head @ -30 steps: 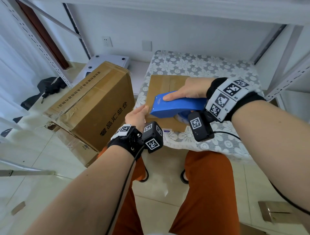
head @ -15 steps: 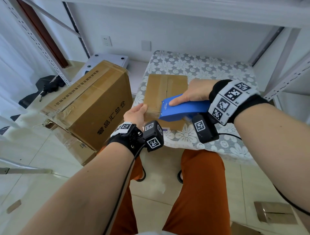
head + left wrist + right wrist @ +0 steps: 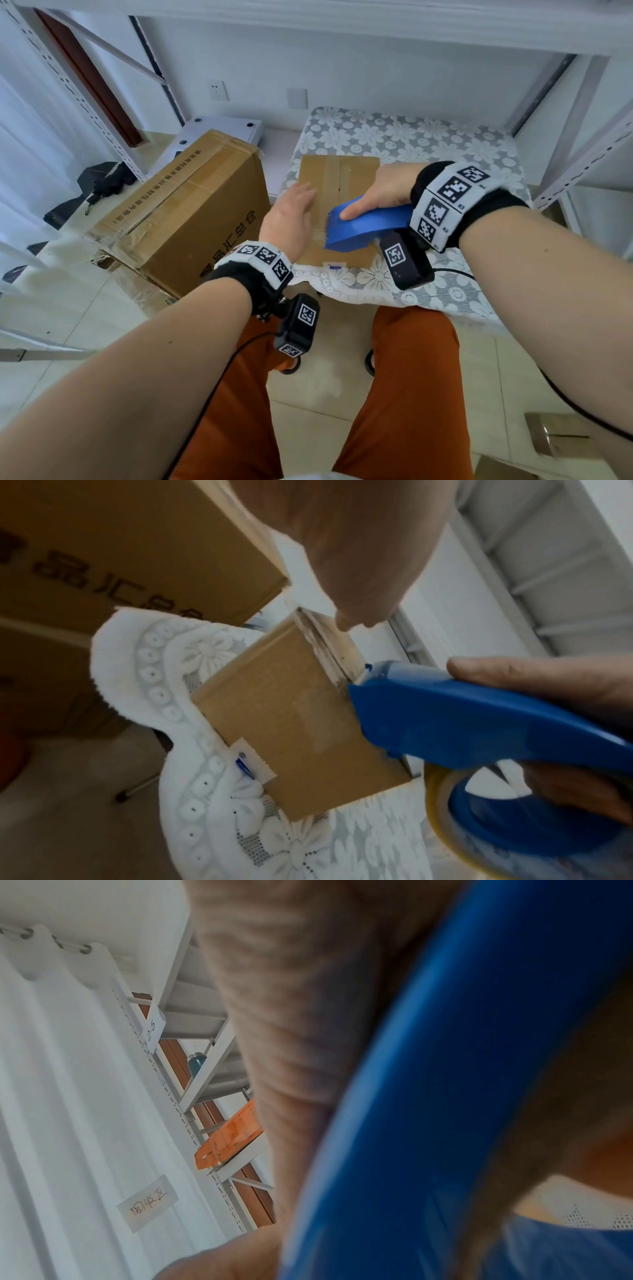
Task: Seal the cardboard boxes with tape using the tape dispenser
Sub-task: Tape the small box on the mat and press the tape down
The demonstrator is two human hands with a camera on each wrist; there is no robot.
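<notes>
A small cardboard box (image 3: 356,171) lies on the lace-covered table (image 3: 428,144), with a shiny tape strip (image 3: 330,178) along its top seam. My left hand (image 3: 294,212) rests flat, fingers straight, on the left part of the box top. My right hand (image 3: 380,192) grips the blue tape dispenser (image 3: 366,228), forefinger stretched along its back. The dispenser's nose sits on the box top near the front edge. In the left wrist view the dispenser (image 3: 462,723) meets the box (image 3: 291,723) at the tape line, and its yellowish tape roll (image 3: 440,804) hangs below. The right wrist view shows only the dispenser (image 3: 428,1096) and fingers.
A large cardboard box (image 3: 191,212) stands on the floor just left of the table. Metal shelf uprights (image 3: 582,161) rise at the right and over the table. A black bag (image 3: 102,178) lies far left. My knees (image 3: 404,377) are under the table's front edge.
My left hand has moved from the box's near left corner up onto its top. The dispenser's nose has shifted right, from the box's left edge to the middle seam.
</notes>
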